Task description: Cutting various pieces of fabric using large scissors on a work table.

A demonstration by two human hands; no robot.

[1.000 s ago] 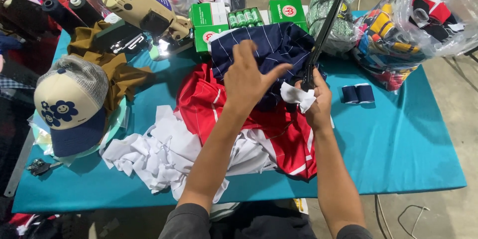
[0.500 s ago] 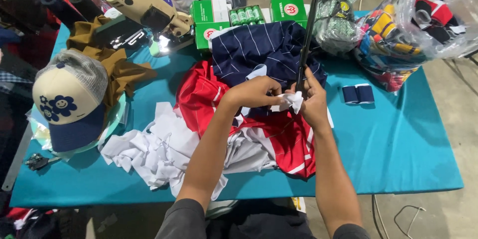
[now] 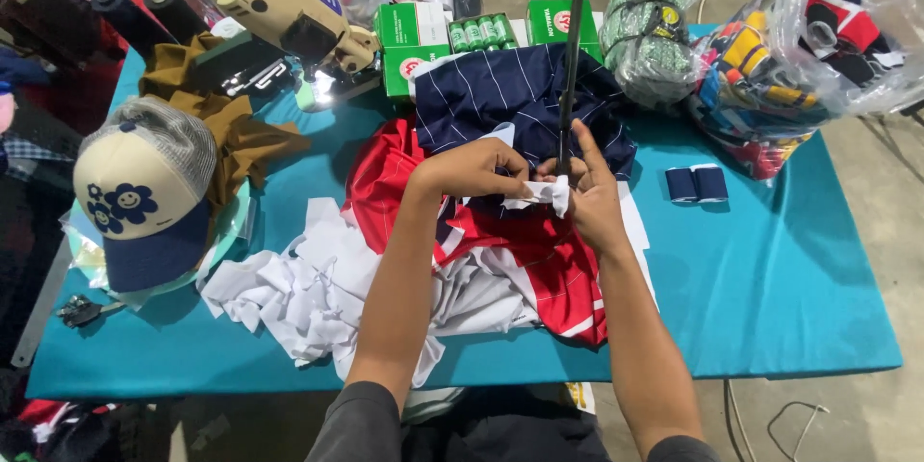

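My right hand (image 3: 589, 194) grips long black scissors (image 3: 570, 67), whose blades stand upright away from me. My left hand (image 3: 478, 167) pinches a small white scrap of cloth (image 3: 541, 192) right beside the scissor handles; both hands touch the scrap. Under the hands lies a pile of garments: a navy pinstriped piece (image 3: 500, 96), a red one with white stripes (image 3: 534, 265) and crumpled white cloth (image 3: 298, 289). All of it rests on a teal table cover (image 3: 770, 279).
A cream and navy cap (image 3: 144, 197) sits at the left. A cream hand-held cutting machine (image 3: 289, 10) and brown cloth (image 3: 226, 106) lie behind it. Green boxes (image 3: 414, 34), a bag of green cord (image 3: 650, 29), a clear bag of coloured items (image 3: 818, 48) and navy bands (image 3: 698, 183) stand around.
My left hand dropped from raised and spread to pinch the white scrap beside my right hand. The scissors swung from tilted right to upright.
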